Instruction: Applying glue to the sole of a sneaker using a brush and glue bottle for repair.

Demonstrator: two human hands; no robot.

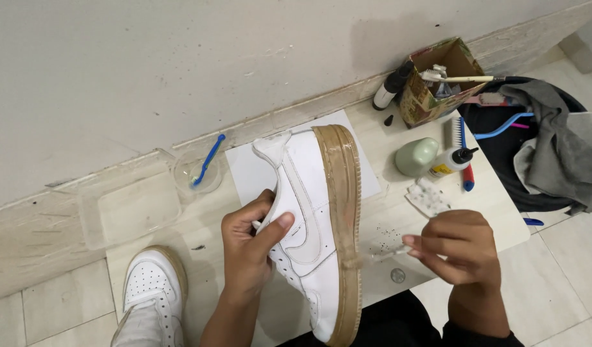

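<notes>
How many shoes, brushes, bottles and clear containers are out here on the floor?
White leather sneakers with tan soles: 2
Brushes: 4
Bottles: 2
Clear plastic containers: 2
Total: 10

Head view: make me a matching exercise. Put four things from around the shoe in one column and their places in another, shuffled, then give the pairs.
Things:
1. white shoe with tan sole
2. second white shoe
3. blue toothbrush
4. cardboard box of brushes

Places:
A. in the clear round cup
B. against the wall, beside the dark basin
C. on the floor at lower left
D. held on its side by the left hand

Pairs: 1-D, 2-C, 3-A, 4-B
</notes>
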